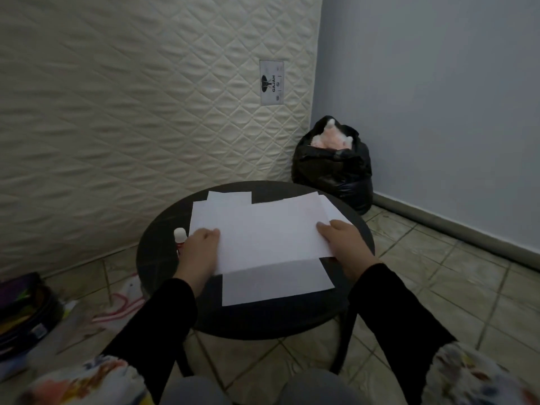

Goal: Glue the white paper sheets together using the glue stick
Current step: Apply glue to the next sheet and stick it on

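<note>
Both hands held the top white sheet (263,229) over the round dark table (263,320).

The left hand (198,252) pinched its left edge and the right hand (344,247) pinched its right edge (thumbs on top, other fingers hidden beneath). More white sheets (277,285) lay under and beyond the held one. The glue stick (179,236) stood upright just outside the left hand's grip, white cap up.
</note>
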